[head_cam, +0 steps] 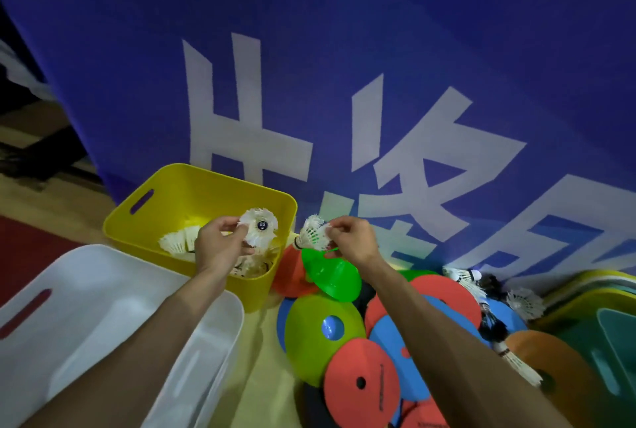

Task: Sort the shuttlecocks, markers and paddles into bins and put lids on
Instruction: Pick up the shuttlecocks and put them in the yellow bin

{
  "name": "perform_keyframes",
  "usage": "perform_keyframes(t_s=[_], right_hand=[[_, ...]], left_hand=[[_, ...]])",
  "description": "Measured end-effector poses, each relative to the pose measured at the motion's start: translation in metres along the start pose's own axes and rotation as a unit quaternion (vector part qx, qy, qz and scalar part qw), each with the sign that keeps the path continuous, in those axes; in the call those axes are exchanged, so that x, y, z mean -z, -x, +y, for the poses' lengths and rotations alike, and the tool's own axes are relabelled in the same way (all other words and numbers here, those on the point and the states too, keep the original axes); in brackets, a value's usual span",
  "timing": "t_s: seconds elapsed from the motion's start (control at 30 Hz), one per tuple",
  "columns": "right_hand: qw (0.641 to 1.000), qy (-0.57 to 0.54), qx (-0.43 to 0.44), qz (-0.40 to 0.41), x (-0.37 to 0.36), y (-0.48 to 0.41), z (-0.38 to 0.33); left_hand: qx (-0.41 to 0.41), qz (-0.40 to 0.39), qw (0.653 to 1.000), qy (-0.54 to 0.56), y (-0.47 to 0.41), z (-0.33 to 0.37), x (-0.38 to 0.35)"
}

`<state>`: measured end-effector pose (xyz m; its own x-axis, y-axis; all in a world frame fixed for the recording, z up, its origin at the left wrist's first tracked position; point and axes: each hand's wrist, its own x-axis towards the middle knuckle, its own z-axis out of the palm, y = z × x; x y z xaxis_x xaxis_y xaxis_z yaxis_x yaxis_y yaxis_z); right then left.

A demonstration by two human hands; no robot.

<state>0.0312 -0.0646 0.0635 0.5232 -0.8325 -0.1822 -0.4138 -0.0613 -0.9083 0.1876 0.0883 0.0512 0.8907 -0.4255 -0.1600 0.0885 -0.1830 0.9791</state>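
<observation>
A: Where are the hands?

B: The left hand (220, 248) pinches a shuttlecock (260, 226) by its feathers, thumb and fingers curled on it, right above the yellow bin (213, 200). Its long axis points toward the camera, so it shows as a white ring round a dark centre.

A: And the other?

B: The right hand (351, 242) pinches a second shuttlecock (311, 238) by the feather rim. That 1 lies sideways, with its cork to the left, aimed at the bin. It hangs just outside the bin's right wall, over a green marker (335, 278).

A: So which goes first?

B: My guess is the left. It only has to let go, and the shuttlecock drops among the white ones on the bin's bottom. The right must cross the rim leftward before releasing, or the cork lands on the markers.

A: What is around?

B: A white bin (103, 276) sits just beside the yellow 1, nearer the person. Red, blue and green discs (358, 379) pile on the pale wooden floor (268, 341) to the right, with a few loose shuttlecocks (461, 276) past them. A blue banner (378, 49) with big white characters stands close behind.
</observation>
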Motion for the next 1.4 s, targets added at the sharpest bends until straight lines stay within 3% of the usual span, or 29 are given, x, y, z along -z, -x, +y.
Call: perform_keyframes(t_s=[0.3, 0.63, 0.93, 1.13, 1.4], right_hand=[[0.995, -0.058, -0.062, -0.06, -0.07, -0.014, -0.032], [0.986, -0.082, -0.047, -0.139, -0.096, -0.031, -0.039], [0.99, -0.088, -0.043, -0.097, -0.02, -0.014, -0.019], [0.992, -0.099, -0.065, -0.035, 0.057, 0.014, 0.01], [0.992, -0.086, -0.076, 0.047, 0.179, 0.045, 0.071]], left_hand=[[0.025, 0.069, 0.997, -0.025, -0.036, 0.002, 0.052], [0.014, -0.004, 0.999, -0.052, -0.046, 0.014, 0.037], [-0.035, -0.069, 0.994, -0.078, -0.004, 0.019, -0.02], [-0.08, -0.151, 0.981, -0.091, 0.044, 0.028, -0.086], [-0.073, -0.276, 0.949, -0.134, 0.118, 0.019, -0.192]])
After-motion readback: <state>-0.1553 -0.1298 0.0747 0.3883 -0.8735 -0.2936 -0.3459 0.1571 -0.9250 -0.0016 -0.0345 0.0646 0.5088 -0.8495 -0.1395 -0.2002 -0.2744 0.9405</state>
